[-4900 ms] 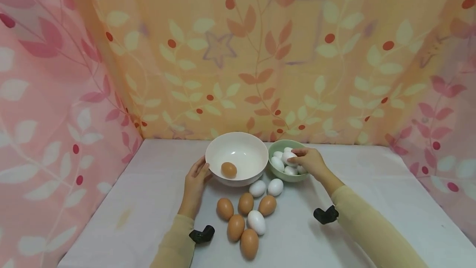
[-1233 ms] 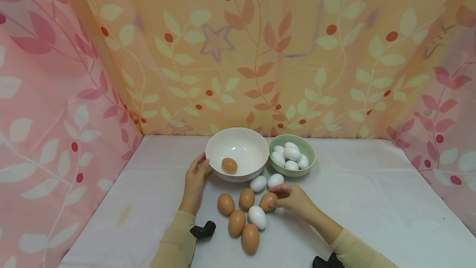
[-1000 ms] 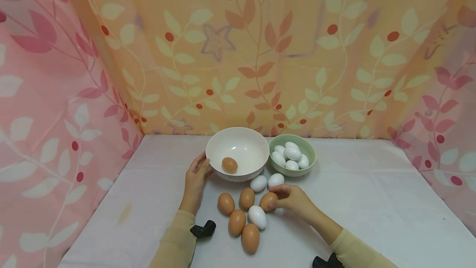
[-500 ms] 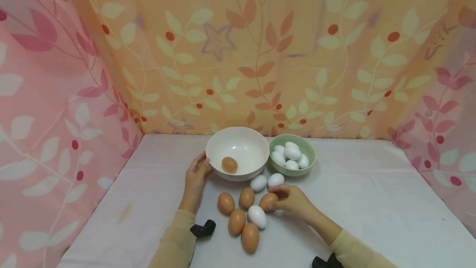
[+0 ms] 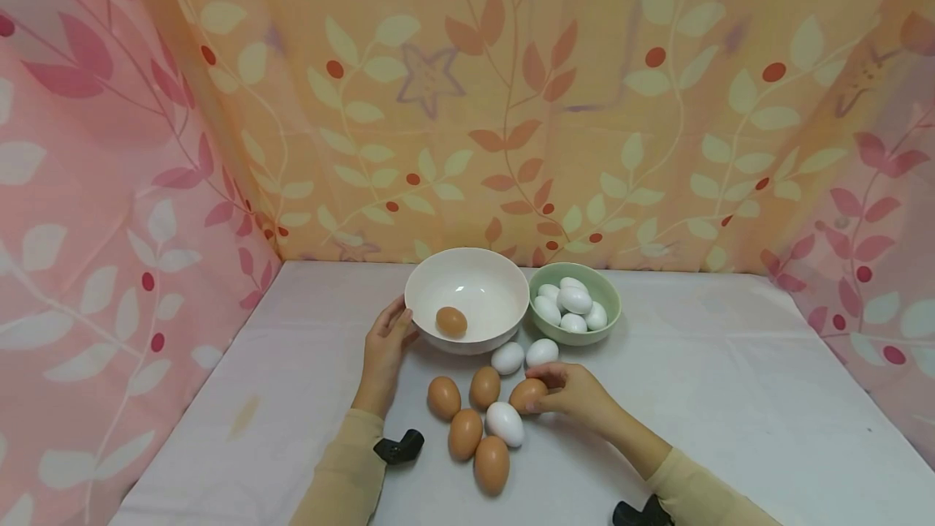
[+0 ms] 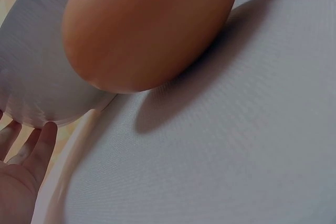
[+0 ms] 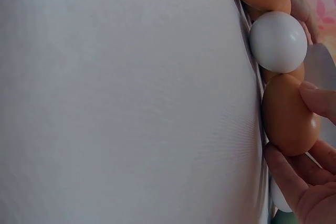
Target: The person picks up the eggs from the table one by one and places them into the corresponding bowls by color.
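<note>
My right hand (image 5: 580,396) holds a brown egg (image 5: 527,396) between thumb and fingers at the right of a group of eggs on the table. In the right wrist view, the thumb lies on one side of that brown egg (image 7: 289,116) and the fingers on the other. My left hand (image 5: 383,351) rests its fingers against the left outside of a large white bowl (image 5: 504,299). One brown egg (image 5: 451,321) lies inside this bowl. The left wrist view shows left fingertips (image 6: 48,129) at the bowl's wall, with a brown egg (image 6: 149,30) close in front.
A green bowl (image 5: 612,319) heaped with white eggs (image 5: 575,300) stands right beside the white one. Two white eggs (image 5: 507,358) lie before the bowls. Several brown eggs (image 5: 465,435) and one white egg (image 5: 505,424) are grouped nearer on the white tablecloth (image 5: 730,380).
My right hand has come from a white egg in the green bowl to the brown egg on the table; that white egg stays in the bowl. Over the last second the hands barely move.
</note>
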Motion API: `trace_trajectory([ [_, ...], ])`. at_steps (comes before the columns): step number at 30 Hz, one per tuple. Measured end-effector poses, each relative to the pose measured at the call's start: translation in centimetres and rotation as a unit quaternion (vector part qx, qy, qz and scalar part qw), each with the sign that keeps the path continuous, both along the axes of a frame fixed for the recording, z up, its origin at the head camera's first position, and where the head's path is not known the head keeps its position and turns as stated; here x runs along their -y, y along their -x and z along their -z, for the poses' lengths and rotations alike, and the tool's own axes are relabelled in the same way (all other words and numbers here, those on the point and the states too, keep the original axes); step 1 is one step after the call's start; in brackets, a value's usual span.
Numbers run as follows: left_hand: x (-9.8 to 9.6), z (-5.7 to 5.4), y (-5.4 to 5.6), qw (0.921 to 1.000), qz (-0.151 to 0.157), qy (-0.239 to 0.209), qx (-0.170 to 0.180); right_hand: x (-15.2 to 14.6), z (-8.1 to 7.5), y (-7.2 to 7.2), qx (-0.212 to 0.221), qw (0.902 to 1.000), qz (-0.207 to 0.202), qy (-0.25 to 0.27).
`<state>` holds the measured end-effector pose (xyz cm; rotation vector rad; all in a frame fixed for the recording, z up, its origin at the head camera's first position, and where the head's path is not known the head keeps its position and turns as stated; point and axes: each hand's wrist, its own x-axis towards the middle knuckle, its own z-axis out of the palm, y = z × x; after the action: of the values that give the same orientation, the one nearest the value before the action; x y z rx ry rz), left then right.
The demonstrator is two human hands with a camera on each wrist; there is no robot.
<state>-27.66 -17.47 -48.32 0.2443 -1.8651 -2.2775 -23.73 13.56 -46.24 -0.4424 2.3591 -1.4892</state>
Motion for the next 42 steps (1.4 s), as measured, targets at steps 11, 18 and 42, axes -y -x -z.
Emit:
trace_trajectory([
  [11, 0.0, 0.0, 0.0, 1.0, 0.0, 0.002, 0.003, 0.2, -0.4, -0.2, -0.002, 0.9991, 0.028, -0.031],
  [18, 0.0, 0.0, 0.1, 1.0, 0.001, 0.0, 0.002, 0.3, -2.1, 0.2, -0.015, 0.9987, 0.034, -0.033],
  [42, 0.0, 0.0, -0.2, 0.9999, -0.002, -0.014, -0.007, 4.1, -7.8, 3.2, -0.013, 0.9999, 0.005, -0.008],
])
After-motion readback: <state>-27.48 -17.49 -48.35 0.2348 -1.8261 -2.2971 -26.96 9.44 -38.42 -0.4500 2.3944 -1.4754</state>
